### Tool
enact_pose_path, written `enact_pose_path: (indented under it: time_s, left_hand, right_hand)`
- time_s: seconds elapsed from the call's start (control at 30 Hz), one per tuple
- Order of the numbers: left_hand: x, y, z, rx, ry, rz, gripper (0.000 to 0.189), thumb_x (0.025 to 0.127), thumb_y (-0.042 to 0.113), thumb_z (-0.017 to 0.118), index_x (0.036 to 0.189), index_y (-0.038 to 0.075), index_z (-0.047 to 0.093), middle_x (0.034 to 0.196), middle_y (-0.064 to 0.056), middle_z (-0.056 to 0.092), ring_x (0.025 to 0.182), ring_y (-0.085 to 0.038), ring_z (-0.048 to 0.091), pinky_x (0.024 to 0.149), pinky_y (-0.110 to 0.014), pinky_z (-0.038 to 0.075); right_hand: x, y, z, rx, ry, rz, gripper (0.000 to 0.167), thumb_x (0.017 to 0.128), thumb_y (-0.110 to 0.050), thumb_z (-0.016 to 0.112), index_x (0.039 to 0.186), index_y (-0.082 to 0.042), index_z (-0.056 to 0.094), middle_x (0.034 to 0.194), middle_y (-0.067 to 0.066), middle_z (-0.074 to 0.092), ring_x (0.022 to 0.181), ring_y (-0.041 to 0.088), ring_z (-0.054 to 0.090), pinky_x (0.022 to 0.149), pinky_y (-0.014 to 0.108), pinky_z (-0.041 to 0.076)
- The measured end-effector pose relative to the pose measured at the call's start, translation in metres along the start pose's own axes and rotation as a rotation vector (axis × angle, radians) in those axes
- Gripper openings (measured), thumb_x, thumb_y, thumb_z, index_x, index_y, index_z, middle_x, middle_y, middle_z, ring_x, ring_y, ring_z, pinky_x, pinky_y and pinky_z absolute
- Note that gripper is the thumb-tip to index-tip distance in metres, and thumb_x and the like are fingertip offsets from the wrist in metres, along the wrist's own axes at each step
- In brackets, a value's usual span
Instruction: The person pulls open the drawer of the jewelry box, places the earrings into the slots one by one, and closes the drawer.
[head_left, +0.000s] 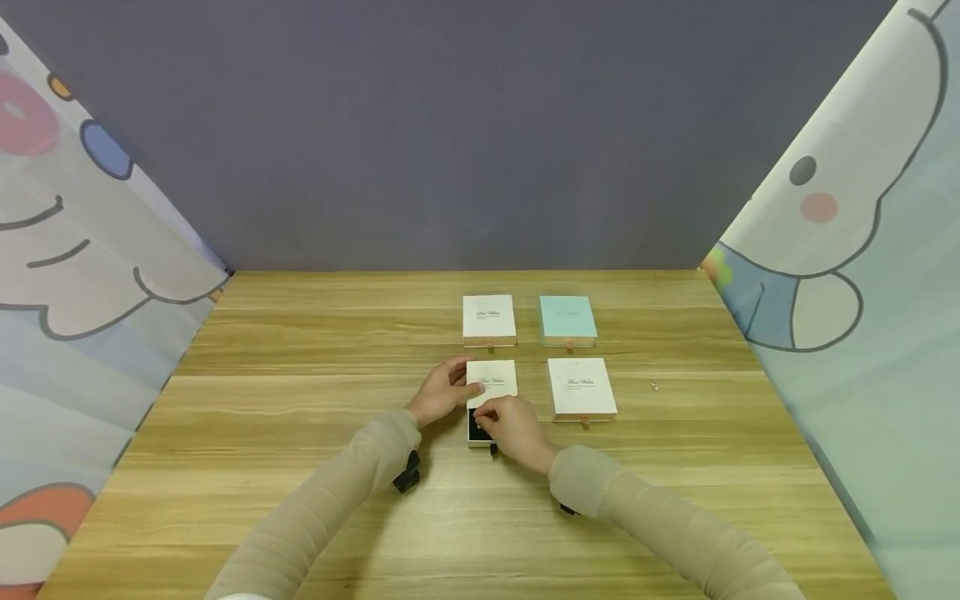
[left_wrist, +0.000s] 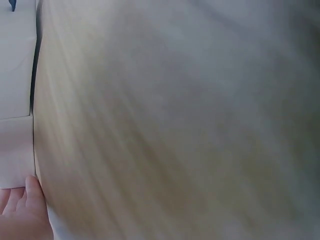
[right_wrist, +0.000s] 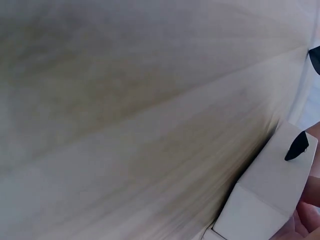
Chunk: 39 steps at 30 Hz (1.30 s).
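A small white gift box with dark script on its lid has its drawer pulled out toward me, showing a black lining and a black ribbon tab. My left hand grips the box's sleeve from the left, thumb on top and fingers along the far left side. Over the black lining, my right hand pinches at a tiny shiny piece, too small to make out and mostly hidden by the fingers. In the right wrist view, the white drawer front and its black tab appear beside curled fingers.
Behind stand a white box and a light teal box. To the right lies a larger white box, with a small shiny trinket on the wooden table beyond it. A grey panel rises behind the table.
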<state>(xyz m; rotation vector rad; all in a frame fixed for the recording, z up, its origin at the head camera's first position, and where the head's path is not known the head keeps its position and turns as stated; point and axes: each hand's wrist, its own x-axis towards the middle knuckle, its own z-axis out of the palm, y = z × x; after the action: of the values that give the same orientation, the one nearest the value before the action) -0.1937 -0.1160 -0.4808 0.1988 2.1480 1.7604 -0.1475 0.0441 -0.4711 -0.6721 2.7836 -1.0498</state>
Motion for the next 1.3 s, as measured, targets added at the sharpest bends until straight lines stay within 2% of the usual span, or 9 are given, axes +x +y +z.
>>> enact_pose_path:
  time_s: [0.23, 0.53, 0.83, 0.93, 1.1, 1.3]
  left_hand:
    - [-0.002, 0.005, 0.001, -0.007, 0.005, -0.003, 0.061, 0.086, 0.006, 0.062, 0.137, -0.009, 0.032, 0.136, -0.025, 0.042, 0.127, -0.035, 0.041, 0.105, -0.04, 0.038]
    - [-0.002, 0.006, 0.001, 0.008, -0.003, -0.014, 0.061, 0.087, 0.007, 0.062, 0.137, -0.008, 0.031, 0.138, -0.026, 0.038, 0.128, -0.036, 0.038, 0.106, -0.041, 0.037]
    - [0.011, -0.019, 0.002, 0.003, 0.039, -0.025, 0.063, 0.085, 0.012, 0.066, 0.138, 0.0, 0.035, 0.139, -0.022, 0.039, 0.129, -0.034, 0.039, 0.107, -0.042, 0.035]
    - [0.011, -0.02, 0.002, 0.018, 0.051, -0.021, 0.062, 0.085, 0.014, 0.066, 0.138, 0.002, 0.037, 0.139, -0.02, 0.041, 0.129, -0.033, 0.039, 0.107, -0.041, 0.036]
    - [0.01, -0.019, 0.001, 0.036, 0.049, -0.034, 0.062, 0.085, 0.017, 0.066, 0.138, 0.005, 0.037, 0.141, -0.018, 0.038, 0.13, -0.032, 0.038, 0.107, -0.04, 0.036]
    - [0.011, -0.02, 0.0, 0.034, 0.031, -0.037, 0.063, 0.086, 0.019, 0.066, 0.139, 0.005, 0.035, 0.143, -0.019, 0.035, 0.131, -0.033, 0.036, 0.107, -0.04, 0.036]
  right_hand:
    - [0.003, 0.0, 0.003, -0.011, 0.035, 0.031, 0.008, 0.084, -0.009, 0.066, 0.085, -0.006, 0.073, 0.081, 0.004, 0.071, 0.068, 0.008, 0.064, 0.054, 0.015, 0.049]
    - [0.005, 0.002, 0.004, -0.058, 0.057, 0.008, 0.005, 0.081, -0.007, 0.068, 0.081, -0.006, 0.072, 0.077, 0.003, 0.071, 0.066, 0.009, 0.064, 0.055, 0.015, 0.05]
    - [0.002, 0.002, -0.002, -0.044, 0.019, -0.037, 0.009, 0.083, -0.004, 0.063, 0.084, -0.004, 0.072, 0.08, 0.006, 0.071, 0.064, 0.007, 0.06, 0.054, 0.015, 0.048]
    - [0.0, 0.004, -0.004, -0.042, 0.004, -0.037, 0.009, 0.084, -0.005, 0.063, 0.086, -0.004, 0.072, 0.085, 0.006, 0.071, 0.071, 0.01, 0.063, 0.059, 0.017, 0.051]
    - [-0.003, 0.006, -0.006, -0.067, -0.013, -0.092, 0.009, 0.083, -0.006, 0.066, 0.089, -0.005, 0.073, 0.088, 0.005, 0.071, 0.08, 0.014, 0.066, 0.064, 0.02, 0.054]
    - [-0.004, 0.006, -0.004, -0.094, -0.025, -0.147, 0.011, 0.083, -0.008, 0.067, 0.091, -0.005, 0.073, 0.082, 0.004, 0.069, 0.071, 0.01, 0.064, 0.056, 0.013, 0.048]
